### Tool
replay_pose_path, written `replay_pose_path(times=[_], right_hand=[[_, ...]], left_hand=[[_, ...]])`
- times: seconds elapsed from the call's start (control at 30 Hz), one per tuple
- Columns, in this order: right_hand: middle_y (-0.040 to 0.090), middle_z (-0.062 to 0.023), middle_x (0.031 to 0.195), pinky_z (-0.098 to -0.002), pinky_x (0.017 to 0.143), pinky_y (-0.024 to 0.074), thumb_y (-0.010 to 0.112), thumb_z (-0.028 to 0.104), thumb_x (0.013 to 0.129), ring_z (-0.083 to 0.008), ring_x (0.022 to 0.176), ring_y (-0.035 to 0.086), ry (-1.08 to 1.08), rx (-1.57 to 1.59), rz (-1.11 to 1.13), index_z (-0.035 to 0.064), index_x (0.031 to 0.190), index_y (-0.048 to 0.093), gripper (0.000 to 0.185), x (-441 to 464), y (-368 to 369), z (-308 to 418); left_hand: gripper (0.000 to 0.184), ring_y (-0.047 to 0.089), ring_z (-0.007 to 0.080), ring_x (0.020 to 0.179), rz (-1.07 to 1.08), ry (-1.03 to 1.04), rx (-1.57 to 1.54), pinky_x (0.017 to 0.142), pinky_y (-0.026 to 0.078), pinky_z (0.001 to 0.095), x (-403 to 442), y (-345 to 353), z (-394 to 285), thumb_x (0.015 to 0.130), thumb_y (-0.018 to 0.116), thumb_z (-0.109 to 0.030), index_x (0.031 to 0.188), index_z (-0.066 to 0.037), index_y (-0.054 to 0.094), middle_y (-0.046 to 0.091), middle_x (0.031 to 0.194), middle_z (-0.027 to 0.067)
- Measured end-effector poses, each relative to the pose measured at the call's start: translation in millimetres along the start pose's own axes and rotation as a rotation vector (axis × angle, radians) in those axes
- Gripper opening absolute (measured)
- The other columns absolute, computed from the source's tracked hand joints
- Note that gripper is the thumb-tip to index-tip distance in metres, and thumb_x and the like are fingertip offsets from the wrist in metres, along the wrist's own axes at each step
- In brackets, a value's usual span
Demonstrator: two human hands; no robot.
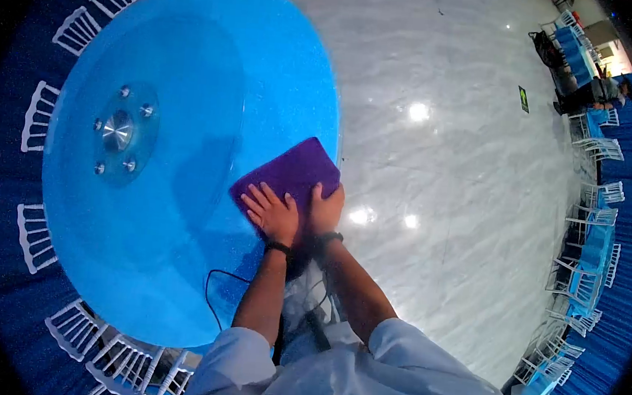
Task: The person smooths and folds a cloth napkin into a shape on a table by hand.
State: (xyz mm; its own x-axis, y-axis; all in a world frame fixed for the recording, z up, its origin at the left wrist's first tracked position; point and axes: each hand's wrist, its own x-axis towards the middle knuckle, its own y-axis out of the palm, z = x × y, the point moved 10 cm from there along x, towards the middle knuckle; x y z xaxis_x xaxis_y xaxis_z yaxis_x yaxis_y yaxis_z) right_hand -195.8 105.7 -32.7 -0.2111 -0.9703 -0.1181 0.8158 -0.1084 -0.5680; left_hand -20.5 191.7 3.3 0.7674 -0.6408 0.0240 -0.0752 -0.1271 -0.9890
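A purple cloth (292, 166), folded into a flat pad, lies at the near right edge of the round table with the blue top (281, 68). My left hand (274, 216) rests flat on the cloth, palm down and fingers spread. At the cloth's right edge, my right hand (326, 209) grips it with the thumb on top; the other fingers are partly hidden. Dark bands circle both wrists. A thin black cable (209, 286) hangs beside my left forearm, over the table's edge.
A clear turntable with a round metal hub (118, 131) sits on the tabletop. White chairs (40, 116) ring the table's far side. Pale glossy floor (437, 170) stretches right, toward more tables and chairs (589, 267). A person (599, 93) is at the far right.
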Motion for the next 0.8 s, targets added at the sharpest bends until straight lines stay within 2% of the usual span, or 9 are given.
replay_pose_path(times=[0.03, 0.13, 0.2, 0.33, 0.4, 0.53, 0.6, 0.63, 0.8], right_hand=[[0.049, -0.0292, 0.117, -0.0469, 0.094, 0.0369, 0.059, 0.038, 0.084, -0.0430, 0.110, 0.046, 0.009, -0.005, 0.003, -0.0054, 0.123, 0.041, 0.062, 7, 0, 2], [0.049, -0.0280, 0.119, -0.0465, 0.094, 0.0380, 0.056, 0.039, 0.086, -0.0418, 0.111, 0.047, 0.100, -0.063, 0.132, -0.0045, 0.124, 0.041, 0.060, 15, -1, 11], [0.054, -0.0236, 0.116, -0.0436, 0.091, 0.0412, 0.053, 0.035, 0.087, -0.0390, 0.106, 0.053, 0.055, -0.074, 0.161, -0.0011, 0.126, 0.042, 0.054, 36, 2, 29], [0.055, -0.0232, 0.115, -0.0440, 0.090, 0.0420, 0.050, 0.040, 0.088, -0.0392, 0.105, 0.053, -0.009, -0.182, 0.090, 0.0002, 0.128, 0.040, 0.057, 80, 15, 42], [0.053, -0.0264, 0.113, -0.0471, 0.090, 0.0407, 0.048, 0.041, 0.090, -0.0416, 0.105, 0.051, -0.038, -0.117, 0.196, -0.0028, 0.128, 0.039, 0.059, 106, 29, 53], [0.056, -0.0255, 0.110, -0.0476, 0.086, 0.0431, 0.049, 0.041, 0.089, -0.0413, 0.101, 0.053, -0.060, -0.191, 0.195, -0.0010, 0.128, 0.040, 0.057, 147, 42, 77], [0.058, -0.0240, 0.105, -0.0484, 0.082, 0.0449, 0.050, 0.041, 0.089, -0.0408, 0.098, 0.055, -0.003, -0.237, 0.244, 0.0005, 0.127, 0.041, 0.057, 163, 49, 86], [0.059, -0.0236, 0.103, -0.0490, 0.080, 0.0455, 0.051, 0.041, 0.088, -0.0405, 0.096, 0.056, -0.052, -0.223, 0.227, 0.0012, 0.126, 0.042, 0.056, 171, 51, 93], [0.058, -0.0236, 0.105, -0.0487, 0.081, 0.0455, 0.047, 0.045, 0.089, -0.0401, 0.096, 0.056, -0.095, -0.308, 0.243, 0.0007, 0.125, 0.043, 0.057, 206, 76, 97]], left_hand=[[0.065, 0.014, 0.0457, 0.135, -0.003, 0.006, 0.039, 0.102, 0.024, 0.0583, 1, -3, -4, 0.088, 0.044, -0.041, 0.139, -0.002, 0.030, 0.018, 0.148, 0.0208], [0.064, 0.016, 0.0465, 0.134, -0.028, 0.005, 0.074, 0.102, 0.025, 0.0587, 14, -2, -19, 0.088, 0.043, -0.040, 0.139, -0.002, 0.030, 0.019, 0.148, 0.0208], [0.064, 0.019, 0.0468, 0.133, -0.066, 0.023, 0.076, 0.101, 0.025, 0.0585, 28, 0, -35, 0.088, 0.043, -0.040, 0.139, -0.002, 0.030, 0.020, 0.148, 0.0209], [0.064, 0.019, 0.0472, 0.133, -0.056, 0.026, 0.089, 0.101, 0.026, 0.0595, 62, 5, -65, 0.088, 0.042, -0.040, 0.139, -0.003, 0.031, 0.022, 0.147, 0.0221], [0.064, 0.018, 0.0474, 0.133, -0.057, 0.009, 0.098, 0.100, 0.026, 0.0600, 76, 11, -78, 0.088, 0.042, -0.040, 0.139, -0.003, 0.031, 0.022, 0.147, 0.0224], [0.064, 0.019, 0.0473, 0.133, -0.032, 0.001, 0.111, 0.101, 0.026, 0.0600, 111, 15, -103, 0.086, 0.043, -0.038, 0.138, -0.002, 0.032, 0.022, 0.146, 0.0228], [0.064, 0.018, 0.0466, 0.133, -0.058, -0.001, 0.104, 0.101, 0.026, 0.0595, 125, 15, -113, 0.086, 0.043, -0.038, 0.138, -0.002, 0.033, 0.022, 0.146, 0.0228], [0.064, 0.018, 0.0463, 0.134, -0.045, -0.004, 0.099, 0.102, 0.026, 0.0593, 132, 13, -119, 0.085, 0.043, -0.038, 0.137, -0.002, 0.033, 0.022, 0.146, 0.0223], [0.065, 0.016, 0.0456, 0.135, -0.035, 0.002, 0.112, 0.102, 0.025, 0.0590, 163, 22, -139, 0.085, 0.043, -0.039, 0.137, -0.002, 0.033, 0.021, 0.147, 0.0208]])
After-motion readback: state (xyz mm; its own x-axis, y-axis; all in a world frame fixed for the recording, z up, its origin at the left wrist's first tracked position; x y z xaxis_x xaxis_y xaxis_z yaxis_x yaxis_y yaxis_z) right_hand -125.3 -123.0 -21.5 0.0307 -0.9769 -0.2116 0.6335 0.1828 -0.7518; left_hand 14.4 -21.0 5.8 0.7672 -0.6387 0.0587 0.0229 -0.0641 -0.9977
